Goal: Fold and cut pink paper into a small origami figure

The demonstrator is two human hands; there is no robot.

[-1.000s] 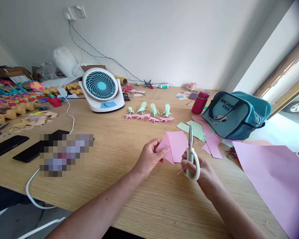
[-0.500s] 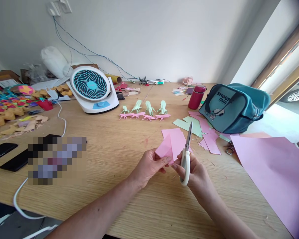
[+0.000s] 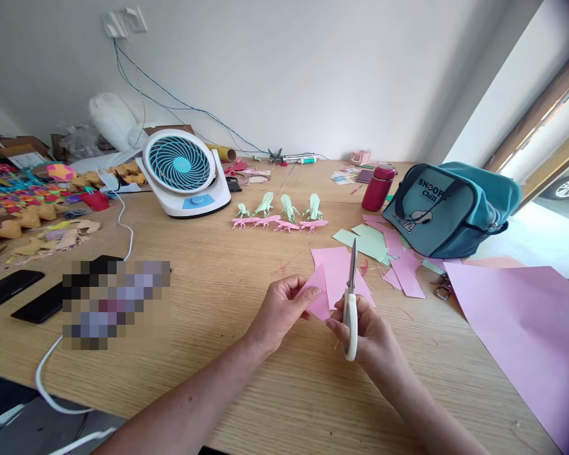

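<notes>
A small folded pink paper (image 3: pixel 319 296) is pinched between the thumb and fingers of my left hand (image 3: pixel 284 309). My right hand (image 3: pixel 367 328) is closed around white-handled scissors (image 3: pixel 350 316), whose blades point up and away and look shut. The thumb and a finger of that hand are at the paper's lower right corner. Just behind both hands, a larger pink sheet (image 3: pixel 336 262) lies on the wooden table (image 3: pixel 208 373). Farther back stand green folded paper figures (image 3: pixel 288 207), with a row of pink ones (image 3: pixel 284 225) in front of them.
A white fan (image 3: pixel 184 174) stands at the back left. Toward the right are a red bottle (image 3: pixel 378 188), a teal bag (image 3: pixel 448 205), green and pink paper scraps (image 3: pixel 410 272) and a big pink sheet (image 3: pixel 521 328). Black flat objects (image 3: pixel 47 300) lie at the left.
The small pink paper has turned and now shows a pointed top. The scissors stand more upright and sit slightly lower. The whole view has shifted a little.
</notes>
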